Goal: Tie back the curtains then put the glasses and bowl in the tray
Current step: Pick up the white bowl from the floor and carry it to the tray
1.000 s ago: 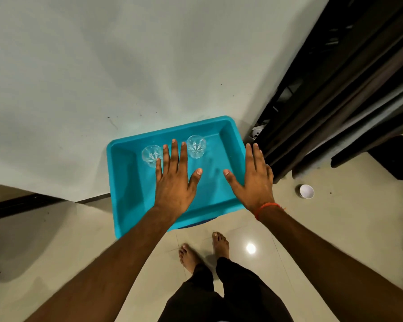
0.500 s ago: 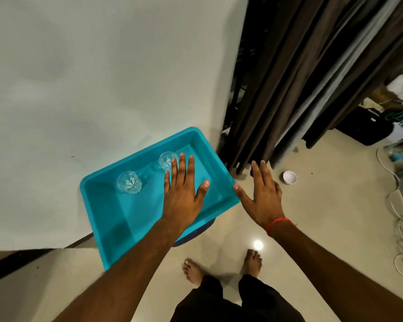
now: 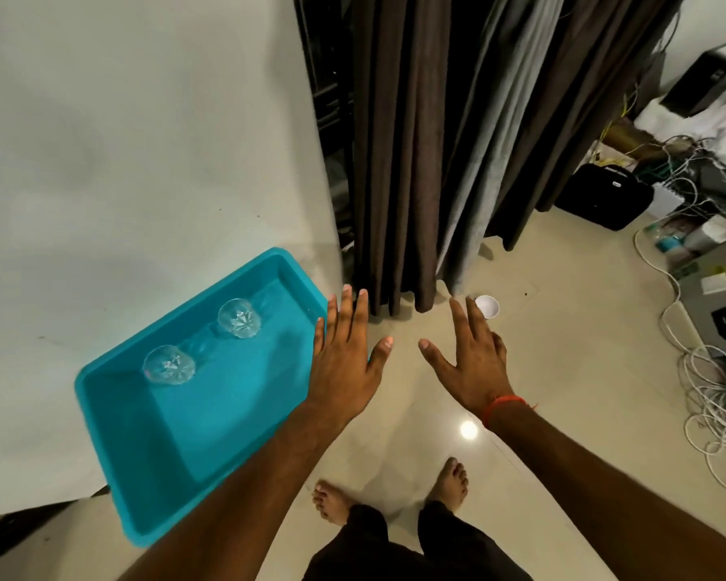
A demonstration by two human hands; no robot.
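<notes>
Glasses in tray, bowl on floor

Dark brown curtains (image 3: 399, 161) hanging loose. Turquoise tray (image 3: 101, 417) holding two clear cut glasses (image 3: 239, 318). Left hand (image 3: 344, 362), right hand (image 3: 474, 366): spread flat, empty. Small white bowl (image 3: 488, 306) beneath the curtains' hem.

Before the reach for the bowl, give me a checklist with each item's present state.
1. Both glasses in the tray: ok.
2. Bowl in the tray: not ok, it sits on the floor by the curtains.
3. Right hand free: ok, fingers spread, holding nothing.
4. Left hand free: ok, open over the tray's edge.
5. Floor around the bowl clear: ok.
6. Curtains tied back: cannot tell, no tie shows.
</notes>
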